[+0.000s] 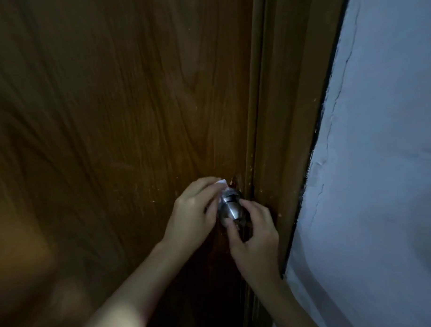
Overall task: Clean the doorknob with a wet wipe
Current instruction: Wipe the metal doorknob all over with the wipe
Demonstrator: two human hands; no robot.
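Silver metal catches the little light there is: the doorknob [230,207] sits at the right edge of the brown wooden door [110,118], just beside the door frame [281,112]. I see my left hand [195,213] closed around a white wet wipe [221,187], pressing it against the upper left side of the knob near its base. My right hand [255,237] comes up from below, its thumb and fingertips pinching the lower front of the knob. To the right of the frame stands a pale wall [380,157] with cracked, uneven paint. Both forearms are bare.
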